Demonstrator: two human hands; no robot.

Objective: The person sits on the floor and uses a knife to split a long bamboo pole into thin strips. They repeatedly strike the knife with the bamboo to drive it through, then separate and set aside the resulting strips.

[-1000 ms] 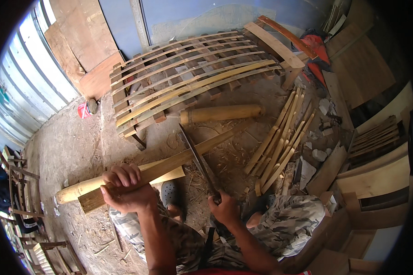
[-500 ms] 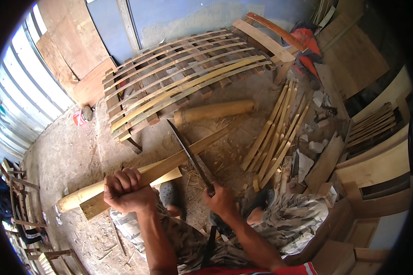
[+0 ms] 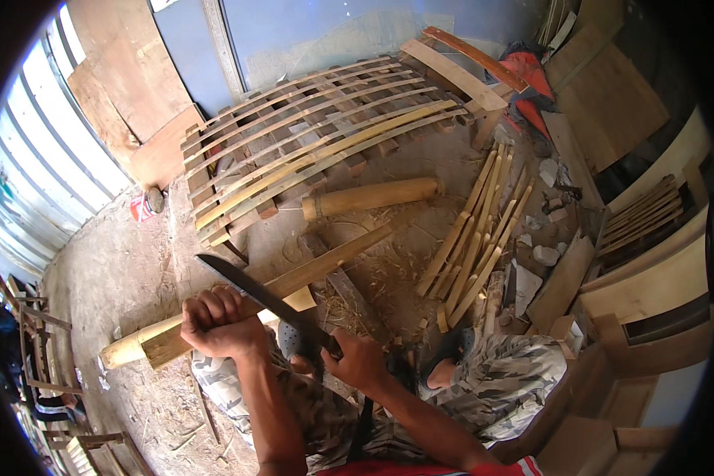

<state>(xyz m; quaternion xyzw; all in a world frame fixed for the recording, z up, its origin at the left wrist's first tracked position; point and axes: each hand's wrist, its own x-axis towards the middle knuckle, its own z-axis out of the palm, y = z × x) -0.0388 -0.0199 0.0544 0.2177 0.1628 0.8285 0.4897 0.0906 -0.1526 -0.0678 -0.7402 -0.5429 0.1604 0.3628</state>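
Observation:
My left hand [image 3: 224,324] is closed round a long split bamboo piece [image 3: 337,258], near its lower left end. The piece slants away to the upper right. In my right hand [image 3: 358,362] is the handle of a machete [image 3: 254,290], its dark blade pointing to the upper left across the bamboo, just beyond my left fist. Whether the blade touches the bamboo I cannot tell. Under the near end of the split piece lies another bamboo length [image 3: 128,350], partly hidden. A dark wooden block [image 3: 347,293] lies on the ground below the split piece.
Beyond stands a low slatted bamboo frame [image 3: 325,157], with a round bamboo section [image 3: 373,197] in front of it. Several bamboo strips [image 3: 476,238] lie to the right, beside stone rubble [image 3: 546,255]. Wooden furniture parts [image 3: 650,293] stand at the far right. Shavings litter the dirt floor.
The machete has swung left, its tip moving from the upper right side of the bamboo toward my left hand. My right hand has shifted slightly left and down; my left hand stays put.

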